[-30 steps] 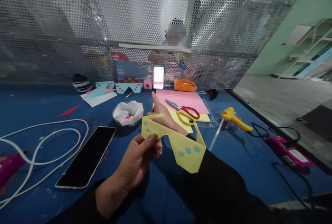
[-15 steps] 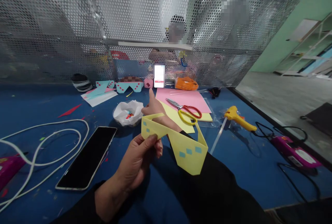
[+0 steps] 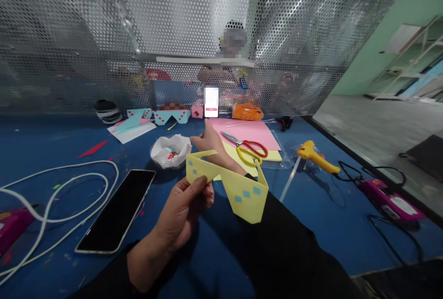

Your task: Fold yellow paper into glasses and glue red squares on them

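My left hand (image 3: pixel 185 206) pinches yellow paper glasses (image 3: pixel 242 186) between thumb and fingers, near their middle. Small blue squares decorate both sides of the glasses, and their folded arms point away from me. My right hand (image 3: pixel 209 142) reaches forward behind the glasses, partly covered by them, with one finger stretched toward an upright phone with a lit screen (image 3: pixel 211 101). That finger's tip appears just below the phone; whether it touches cannot be made out. A white-lined bowl (image 3: pixel 170 151) with small red and blue paper bits stands left of my right hand.
Scissors (image 3: pixel 247 144) lie on pink paper (image 3: pixel 249 132) and yellow sheets. A yellow glue gun (image 3: pixel 316 157) and a purple power strip (image 3: pixel 391 200) are at the right. A dark phone (image 3: pixel 117 211) and white cable (image 3: pixel 44 218) lie left. Blue paper glasses (image 3: pixel 172 116) stand before the perforated metal screen (image 3: pixel 187 17).
The yellow paper glasses have shifted slightly left and up in my left hand. My right hand has moved a little to the right, its finger still extended toward the lit phone.
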A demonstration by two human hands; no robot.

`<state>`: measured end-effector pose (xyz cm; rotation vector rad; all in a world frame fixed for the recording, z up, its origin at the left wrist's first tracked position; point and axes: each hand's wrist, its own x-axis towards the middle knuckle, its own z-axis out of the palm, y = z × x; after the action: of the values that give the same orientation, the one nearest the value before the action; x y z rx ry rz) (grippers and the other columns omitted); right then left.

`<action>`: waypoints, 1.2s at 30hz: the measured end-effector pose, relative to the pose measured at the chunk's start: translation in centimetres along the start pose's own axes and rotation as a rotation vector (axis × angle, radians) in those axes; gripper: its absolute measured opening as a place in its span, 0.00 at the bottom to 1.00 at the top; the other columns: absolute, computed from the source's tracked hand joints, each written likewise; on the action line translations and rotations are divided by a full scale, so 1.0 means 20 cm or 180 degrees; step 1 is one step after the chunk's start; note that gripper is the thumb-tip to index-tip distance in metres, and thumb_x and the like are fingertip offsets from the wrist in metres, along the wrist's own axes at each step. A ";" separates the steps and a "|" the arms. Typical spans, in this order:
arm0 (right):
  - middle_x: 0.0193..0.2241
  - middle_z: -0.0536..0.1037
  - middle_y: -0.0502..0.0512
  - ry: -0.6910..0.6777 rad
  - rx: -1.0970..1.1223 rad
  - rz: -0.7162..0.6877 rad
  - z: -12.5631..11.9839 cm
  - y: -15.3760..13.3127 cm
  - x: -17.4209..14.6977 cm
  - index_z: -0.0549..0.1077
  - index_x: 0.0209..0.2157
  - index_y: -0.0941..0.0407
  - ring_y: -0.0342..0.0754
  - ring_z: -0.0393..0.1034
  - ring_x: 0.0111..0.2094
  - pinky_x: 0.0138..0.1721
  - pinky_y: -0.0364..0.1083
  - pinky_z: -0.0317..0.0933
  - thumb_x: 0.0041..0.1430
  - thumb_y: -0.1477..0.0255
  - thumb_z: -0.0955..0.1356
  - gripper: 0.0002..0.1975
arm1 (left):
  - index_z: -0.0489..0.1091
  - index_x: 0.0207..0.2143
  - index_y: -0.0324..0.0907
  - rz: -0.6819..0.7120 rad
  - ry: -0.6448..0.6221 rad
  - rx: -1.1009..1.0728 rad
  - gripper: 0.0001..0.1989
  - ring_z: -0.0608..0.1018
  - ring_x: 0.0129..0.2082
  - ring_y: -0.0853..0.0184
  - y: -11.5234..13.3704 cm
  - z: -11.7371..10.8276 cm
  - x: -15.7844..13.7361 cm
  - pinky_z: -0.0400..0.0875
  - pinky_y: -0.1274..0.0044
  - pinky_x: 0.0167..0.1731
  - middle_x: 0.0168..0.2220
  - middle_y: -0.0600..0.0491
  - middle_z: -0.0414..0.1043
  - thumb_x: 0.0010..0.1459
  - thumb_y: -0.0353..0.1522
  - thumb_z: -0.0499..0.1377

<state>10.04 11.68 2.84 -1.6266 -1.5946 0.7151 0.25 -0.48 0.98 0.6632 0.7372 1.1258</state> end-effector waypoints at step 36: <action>0.29 0.79 0.52 0.0785 -0.0679 -0.1082 -0.46 0.30 -0.63 0.76 0.48 0.53 0.46 0.72 0.27 0.32 0.46 0.65 0.61 0.59 0.67 0.18 | 0.76 0.26 0.37 -0.0030 0.0996 0.0227 0.19 0.74 0.22 0.72 -0.04 -0.03 0.06 0.63 0.81 0.23 0.22 0.53 0.77 0.34 0.38 0.76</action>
<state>20.02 -1.67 1.89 -1.4687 -1.7468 0.1653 0.51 0.44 -0.12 0.5475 1.0498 1.2135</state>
